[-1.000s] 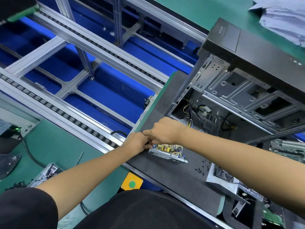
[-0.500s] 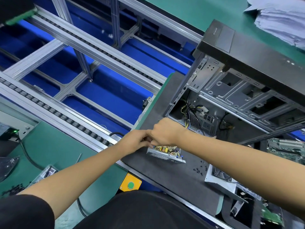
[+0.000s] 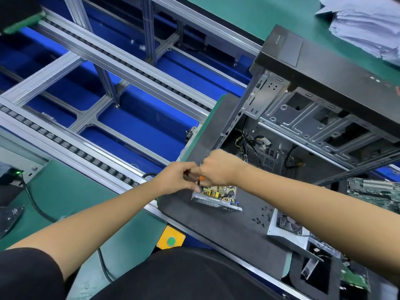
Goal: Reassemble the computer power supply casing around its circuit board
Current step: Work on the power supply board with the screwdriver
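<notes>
The power supply's silver lower casing (image 3: pixel 214 202) lies on the dark grey mat (image 3: pixel 227 232) with its yellow circuit board (image 3: pixel 218 190) exposed on top. My left hand (image 3: pixel 175 177) and my right hand (image 3: pixel 216 168) meet just above its left end. Both grip a small tool with an orange and black handle (image 3: pixel 200 179), most of it hidden by the fingers. A second silver casing part holding a fan (image 3: pixel 285 226) lies to the right on the mat.
An open computer tower (image 3: pixel 313 126) lies on its side behind the hands. Several small black screws (image 3: pixel 263 217) are scattered on the mat. A roller conveyor with blue floor (image 3: pixel 91 135) runs at left. A yellow box with a green button (image 3: pixel 171 241) sits at the bench edge. Green circuit boards (image 3: pixel 376 189) lie right.
Both hands have lifted slightly off the power supply's left end, and an orange-handled tool now shows between them. The casing and board have not moved on the mat.
</notes>
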Motion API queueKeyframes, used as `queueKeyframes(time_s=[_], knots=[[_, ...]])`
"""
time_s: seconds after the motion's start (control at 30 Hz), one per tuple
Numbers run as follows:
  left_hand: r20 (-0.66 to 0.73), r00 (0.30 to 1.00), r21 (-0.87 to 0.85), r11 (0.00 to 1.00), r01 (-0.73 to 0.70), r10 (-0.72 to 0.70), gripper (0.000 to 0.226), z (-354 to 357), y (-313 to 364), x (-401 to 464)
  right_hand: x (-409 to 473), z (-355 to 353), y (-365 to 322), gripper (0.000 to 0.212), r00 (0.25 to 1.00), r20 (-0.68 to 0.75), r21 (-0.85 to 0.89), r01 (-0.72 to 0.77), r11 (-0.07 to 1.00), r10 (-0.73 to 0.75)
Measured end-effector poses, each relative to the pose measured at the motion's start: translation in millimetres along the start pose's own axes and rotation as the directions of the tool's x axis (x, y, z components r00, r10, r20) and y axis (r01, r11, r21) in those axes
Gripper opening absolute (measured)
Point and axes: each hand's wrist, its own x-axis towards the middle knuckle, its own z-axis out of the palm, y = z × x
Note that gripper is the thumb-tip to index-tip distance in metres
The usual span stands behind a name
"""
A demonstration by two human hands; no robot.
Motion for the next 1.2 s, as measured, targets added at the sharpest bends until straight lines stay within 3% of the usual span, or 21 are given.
queueKeyframes(time_s=[0.07,0.17,0.27,0.37,0.43,0.53,0.6,0.7,0.77,0.87,0.93,1.03,1.2], knots=[[-0.028,1.000,0.072,0.997,-0.007,0.009,0.036,4.0,3.7,2.4,1.8,-1.6,-3.3,0.039,0.999,0.033,-0.020,-0.035,0.999,0.036],[0.000,0.999,0.123,0.992,-0.034,0.034,0.021,7.5,5.6,7.4,1.8,-2.8,-7.4,0.025,0.999,0.028,0.041,0.031,0.999,-0.032],[0.090,0.996,0.146,0.989,-0.010,-0.003,0.046,0.5,6.6,8.6,-1.3,-7.9,0.2,0.021,0.984,0.026,0.118,0.172,0.978,-0.176],[0.144,0.989,0.140,0.990,-0.011,-0.009,0.051,-2.8,5.4,10.7,-1.2,-9.3,4.6,0.017,0.972,0.015,0.103,0.231,0.968,-0.234],[0.126,0.992,0.123,0.992,0.005,-0.020,0.040,-6.3,9.5,10.0,0.4,-4.2,4.3,0.012,0.980,-0.002,0.089,0.200,0.976,-0.201],[0.073,0.997,0.060,0.998,-0.017,0.013,0.039,-9.0,11.6,10.9,2.3,2.4,3.3,0.025,1.000,-0.014,0.083,0.021,0.996,-0.020],[0.038,0.998,0.110,0.993,-0.045,0.041,0.034,-0.4,12.9,11.3,1.9,4.8,0.1,0.035,0.998,0.013,0.043,-0.055,0.998,0.055],[-0.009,0.996,0.129,0.988,-0.082,0.084,0.023,8.3,11.9,13.7,-1.8,7.9,-1.0,0.036,0.999,-0.019,0.068,-0.045,0.997,0.046],[0.027,0.998,0.105,0.993,-0.062,0.059,0.025,5.3,11.2,15.6,-6.4,5.4,3.3,0.031,0.998,-0.059,0.120,0.015,0.993,-0.008],[0.124,0.991,0.199,0.977,-0.082,0.058,0.033,-1.4,19.6,16.9,-10.1,3.0,8.2,0.018,0.990,-0.016,0.063,0.142,0.988,-0.141],[0.119,0.993,0.199,0.979,-0.051,0.027,0.033,-5.3,21.2,19.3,-9.0,6.0,11.1,0.016,0.995,-0.003,0.047,0.098,0.994,-0.098],[0.004,1.000,0.258,0.966,-0.003,0.002,0.044,-5.9,18.8,19.2,-6.0,9.4,8.6,0.030,0.999,0.019,0.013,-0.044,0.999,0.044],[0.043,0.999,0.221,0.975,-0.031,0.022,0.022,-3.2,13.9,19.0,-5.1,11.6,-1.9,0.041,0.998,-0.023,0.027,-0.065,0.997,0.066]])
